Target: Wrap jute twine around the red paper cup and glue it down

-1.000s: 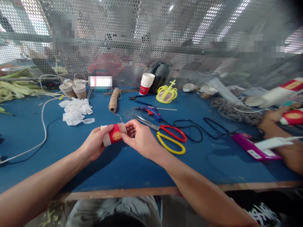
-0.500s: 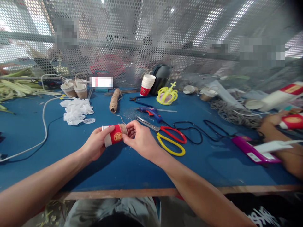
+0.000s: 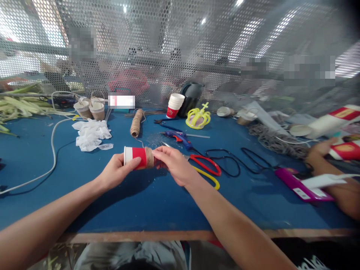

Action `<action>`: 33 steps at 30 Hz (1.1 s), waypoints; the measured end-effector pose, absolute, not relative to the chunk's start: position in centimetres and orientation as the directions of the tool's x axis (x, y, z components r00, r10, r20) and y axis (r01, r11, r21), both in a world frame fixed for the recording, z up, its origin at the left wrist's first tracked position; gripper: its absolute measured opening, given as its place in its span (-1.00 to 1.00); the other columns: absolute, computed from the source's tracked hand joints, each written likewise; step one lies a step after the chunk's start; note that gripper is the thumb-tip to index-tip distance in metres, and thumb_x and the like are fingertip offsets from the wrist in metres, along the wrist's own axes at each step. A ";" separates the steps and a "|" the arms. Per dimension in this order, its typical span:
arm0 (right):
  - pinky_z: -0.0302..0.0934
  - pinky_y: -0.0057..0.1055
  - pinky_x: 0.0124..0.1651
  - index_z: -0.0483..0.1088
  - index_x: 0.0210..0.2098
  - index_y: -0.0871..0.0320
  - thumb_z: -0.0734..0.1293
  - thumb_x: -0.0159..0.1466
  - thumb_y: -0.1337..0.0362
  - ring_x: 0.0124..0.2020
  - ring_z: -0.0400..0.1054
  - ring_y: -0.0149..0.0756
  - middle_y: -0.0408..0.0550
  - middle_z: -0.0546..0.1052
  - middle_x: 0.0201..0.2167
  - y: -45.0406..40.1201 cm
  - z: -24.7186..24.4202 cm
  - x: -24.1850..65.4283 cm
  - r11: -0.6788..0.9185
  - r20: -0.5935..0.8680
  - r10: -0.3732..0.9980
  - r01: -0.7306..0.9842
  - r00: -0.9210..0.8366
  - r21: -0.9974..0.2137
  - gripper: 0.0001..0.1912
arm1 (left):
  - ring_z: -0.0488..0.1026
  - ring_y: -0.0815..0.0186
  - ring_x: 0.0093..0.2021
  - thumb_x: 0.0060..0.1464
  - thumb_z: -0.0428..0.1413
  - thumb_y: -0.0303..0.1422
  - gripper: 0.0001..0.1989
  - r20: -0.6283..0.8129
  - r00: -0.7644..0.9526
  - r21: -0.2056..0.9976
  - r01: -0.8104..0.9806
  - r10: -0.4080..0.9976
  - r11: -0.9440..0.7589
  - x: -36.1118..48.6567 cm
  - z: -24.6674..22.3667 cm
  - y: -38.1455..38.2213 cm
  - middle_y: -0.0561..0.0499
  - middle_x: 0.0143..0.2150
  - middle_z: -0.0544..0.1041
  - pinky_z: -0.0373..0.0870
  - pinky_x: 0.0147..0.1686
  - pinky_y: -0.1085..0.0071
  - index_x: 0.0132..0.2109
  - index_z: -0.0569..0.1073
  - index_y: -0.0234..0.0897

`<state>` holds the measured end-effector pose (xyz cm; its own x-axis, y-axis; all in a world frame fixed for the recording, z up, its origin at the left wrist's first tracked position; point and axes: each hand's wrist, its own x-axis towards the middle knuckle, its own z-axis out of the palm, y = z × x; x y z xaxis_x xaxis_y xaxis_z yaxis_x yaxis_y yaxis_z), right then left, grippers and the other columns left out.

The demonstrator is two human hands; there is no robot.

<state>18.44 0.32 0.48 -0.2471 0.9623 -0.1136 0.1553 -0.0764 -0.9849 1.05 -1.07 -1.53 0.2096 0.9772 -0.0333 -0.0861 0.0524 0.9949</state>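
Note:
A red and white paper cup (image 3: 140,158) lies sideways above the blue table, with twine (image 3: 149,157) wound round its right end. My left hand (image 3: 117,170) is wrapped round the cup's white-rimmed left end. At the twine-wound end, my right hand (image 3: 171,162) has its fingers pinched together; the exact thing between them is too small to make out. From the spool of twine (image 3: 136,123) behind, a strand runs to the cup. Scissors with red and yellow handles (image 3: 205,165) lie partly under my right hand. Beyond them is a blue glue gun (image 3: 180,138).
Behind stand stacked cups (image 3: 174,106), a dark jug (image 3: 191,98) and a yellow crown-shaped piece (image 3: 198,117). White gloves (image 3: 91,133) and twine-wrapped cups (image 3: 97,108) are at left. A purple power strip (image 3: 300,186) and another person's hand (image 3: 320,150) are at right.
The cup has turned, so its gold emblem no longer shows and its twine end faces right. My right hand has shifted slightly right and now covers more of the scissors.

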 end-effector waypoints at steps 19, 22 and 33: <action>0.17 -0.28 -0.02 0.43 -0.30 0.16 0.20 0.21 0.31 -0.15 0.35 -0.31 -0.01 0.49 -0.22 -0.2 0.9 18.6 0.421 0.241 0.879 0.429 -0.412 -0.799 -0.83 | 0.34 0.45 -0.57 -0.20 0.25 -0.32 -0.83 -0.197 0.333 0.950 -0.166 0.922 0.263 1.1 -1.2 -1.2 0.04 -0.56 0.52 0.22 -0.52 0.57 -0.45 0.52 -0.37; 0.16 -0.29 0.01 0.44 -0.27 0.15 0.22 0.19 0.33 -0.10 0.33 -0.32 -0.03 0.48 -0.18 -0.5 0.8 18.2 0.405 0.222 0.868 0.372 -0.445 -0.835 -0.82 | 0.33 0.43 -0.57 -0.23 0.26 -0.32 -0.82 -0.185 0.350 0.966 -0.105 0.918 0.235 1.3 -1.2 -1.6 0.04 -0.57 0.50 0.24 -0.50 0.54 -0.48 0.51 -0.37; 0.28 -0.35 -0.15 0.44 -0.27 0.18 0.25 0.16 0.30 -0.23 0.40 -0.33 -0.04 0.52 -0.22 -0.6 0.0 17.1 0.217 0.077 0.899 0.286 -0.431 -0.933 -0.82 | 0.26 0.46 -0.59 -0.19 0.22 -0.29 -0.80 -0.223 0.429 0.967 -0.016 0.876 0.254 2.5 -1.9 -2.7 0.08 -0.61 0.42 0.19 -0.52 0.53 -0.53 0.46 -0.38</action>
